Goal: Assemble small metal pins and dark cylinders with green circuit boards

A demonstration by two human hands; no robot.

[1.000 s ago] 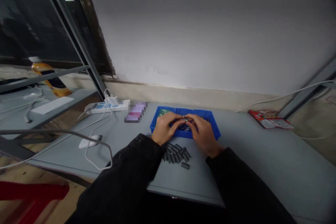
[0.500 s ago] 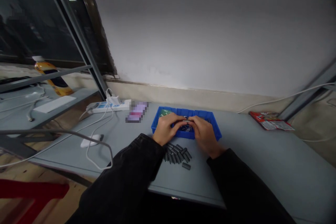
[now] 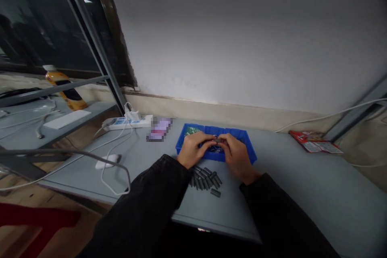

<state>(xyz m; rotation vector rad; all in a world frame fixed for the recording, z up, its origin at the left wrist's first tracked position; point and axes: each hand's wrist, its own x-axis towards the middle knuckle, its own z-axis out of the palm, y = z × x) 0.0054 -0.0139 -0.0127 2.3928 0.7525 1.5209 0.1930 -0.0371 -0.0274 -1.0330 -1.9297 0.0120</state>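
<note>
The small piece (image 3: 217,140) sits pinched between our left hand (image 3: 192,149) and right hand (image 3: 237,156), seemingly being worked; our next move likely needs steadiness.

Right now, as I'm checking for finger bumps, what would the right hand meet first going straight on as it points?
Beyond the small part it pinches, the right hand would probably meet the left hand, whose fingertips face it above the blue tray; exact depth is unclear.
</note>
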